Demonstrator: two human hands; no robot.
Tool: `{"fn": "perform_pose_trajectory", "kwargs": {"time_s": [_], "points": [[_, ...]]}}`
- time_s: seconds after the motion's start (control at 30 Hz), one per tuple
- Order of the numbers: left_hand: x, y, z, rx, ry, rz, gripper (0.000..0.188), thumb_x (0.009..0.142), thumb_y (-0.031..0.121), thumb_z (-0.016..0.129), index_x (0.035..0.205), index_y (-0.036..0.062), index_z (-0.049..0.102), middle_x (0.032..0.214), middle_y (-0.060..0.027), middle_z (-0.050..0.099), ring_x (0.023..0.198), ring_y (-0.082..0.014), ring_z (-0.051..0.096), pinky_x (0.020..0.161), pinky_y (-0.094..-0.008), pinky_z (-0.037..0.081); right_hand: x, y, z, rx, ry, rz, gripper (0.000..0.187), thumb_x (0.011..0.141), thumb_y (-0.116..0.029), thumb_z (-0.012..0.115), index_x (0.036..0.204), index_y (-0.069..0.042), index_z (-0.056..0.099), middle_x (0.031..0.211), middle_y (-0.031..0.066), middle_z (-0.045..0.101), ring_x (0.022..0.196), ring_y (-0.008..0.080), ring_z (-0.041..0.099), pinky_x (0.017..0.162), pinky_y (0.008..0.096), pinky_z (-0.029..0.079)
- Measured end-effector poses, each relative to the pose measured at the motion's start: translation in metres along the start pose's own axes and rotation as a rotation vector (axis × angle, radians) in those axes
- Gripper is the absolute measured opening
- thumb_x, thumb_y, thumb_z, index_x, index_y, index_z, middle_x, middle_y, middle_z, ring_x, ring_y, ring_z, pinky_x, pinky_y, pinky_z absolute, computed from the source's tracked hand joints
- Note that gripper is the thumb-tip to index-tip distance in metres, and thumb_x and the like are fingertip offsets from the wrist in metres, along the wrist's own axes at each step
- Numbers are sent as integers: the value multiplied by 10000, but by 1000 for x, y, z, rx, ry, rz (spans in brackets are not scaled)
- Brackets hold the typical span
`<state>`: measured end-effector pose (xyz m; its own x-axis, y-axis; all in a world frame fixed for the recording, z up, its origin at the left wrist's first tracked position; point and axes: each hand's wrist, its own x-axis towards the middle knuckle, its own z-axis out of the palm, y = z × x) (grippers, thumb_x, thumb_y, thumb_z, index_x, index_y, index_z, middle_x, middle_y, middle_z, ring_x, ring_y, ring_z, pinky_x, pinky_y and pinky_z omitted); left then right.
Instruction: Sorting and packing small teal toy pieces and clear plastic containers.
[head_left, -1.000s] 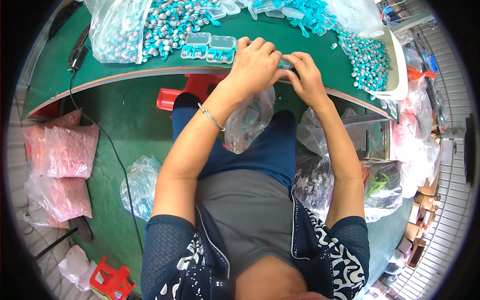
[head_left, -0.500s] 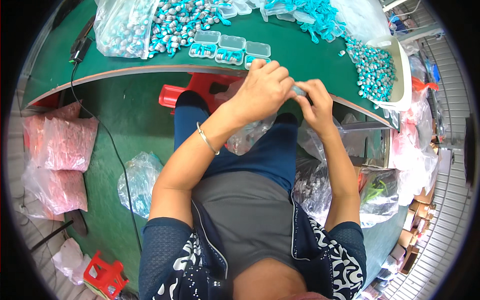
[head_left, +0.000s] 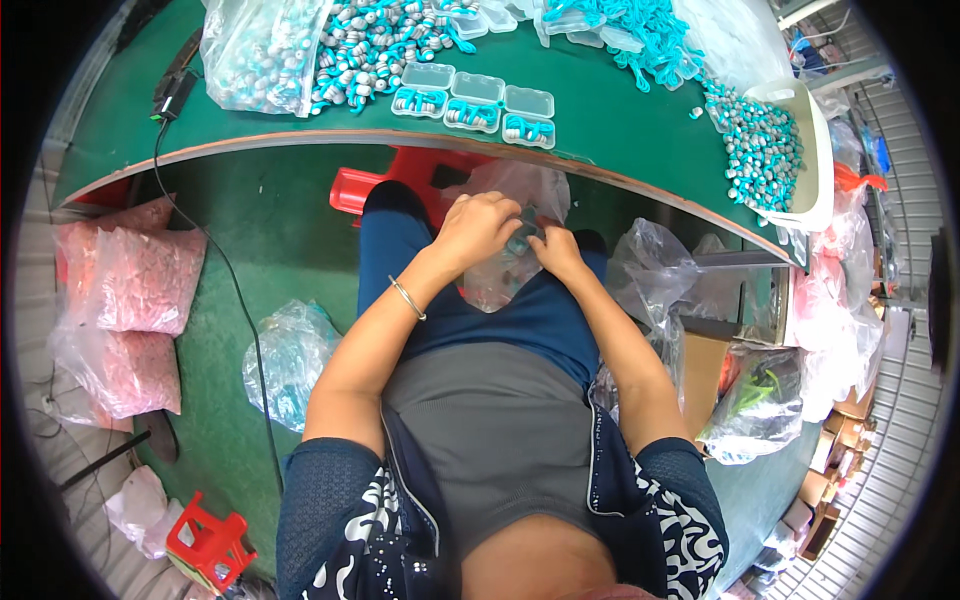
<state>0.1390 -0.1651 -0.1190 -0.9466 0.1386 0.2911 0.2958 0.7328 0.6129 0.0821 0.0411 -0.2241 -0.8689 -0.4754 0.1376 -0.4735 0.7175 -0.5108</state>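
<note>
My left hand (head_left: 480, 232) and my right hand (head_left: 556, 250) are close together over my lap, fingers curled. Between their fingertips is a small clear plastic case (head_left: 521, 234) with teal inside, partly hidden; the left fingers close on it. A clear plastic bag (head_left: 492, 286) lies across my thighs beneath both hands, and the right fingers pinch at its upper part. On the table's near edge stand three clear cases with raised lids: a left one (head_left: 420, 101), a middle one (head_left: 472, 115) and a right one (head_left: 528, 130), each holding teal-and-grey pieces.
The green table (head_left: 620, 130) carries a pile of teal-and-grey pieces (head_left: 375, 45), a filled bag (head_left: 262, 60), teal cords (head_left: 655, 50) and a white tub (head_left: 815, 150) of small pieces. A black cable (head_left: 232, 285) hangs at the left. Bags of pink items (head_left: 150, 285) stand on the floor.
Both hands have dropped from the table edge to the bag on my lap, moving left and nearer. The right case on the table, covered by my left hand before, now shows fully.
</note>
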Motion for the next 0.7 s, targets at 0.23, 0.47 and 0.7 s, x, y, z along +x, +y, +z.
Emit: {"fn": "perform_pose_trajectory", "kwargs": {"time_s": [0.23,0.47,0.7], "points": [[-1,12,-44,26,488,132,179,742,82,719,914,86,670,789,-51,633,724,-243,619,643,-358,457,13,-71,-99,461,-338,14,240,819,-97,654,1031,13,669,962,183,676,901,284,668,794,351,518],[24,37,-75,278,610,140,314,708,158,761,1002,123,655,874,-11,608,800,-205,569,706,-357,364,92,-129,-183,310,169,-273,150,846,-83,629,976,-33,682,903,107,651,784,225,613,713,317,494],[47,39,-74,410,557,33,382,694,269,771,1031,142,646,979,-6,593,936,-212,540,791,-400,336,144,-116,-164,-74,57,-221,296,822,-250,676,1060,-74,665,1034,111,630,983,306,576,864,418,462]]}}
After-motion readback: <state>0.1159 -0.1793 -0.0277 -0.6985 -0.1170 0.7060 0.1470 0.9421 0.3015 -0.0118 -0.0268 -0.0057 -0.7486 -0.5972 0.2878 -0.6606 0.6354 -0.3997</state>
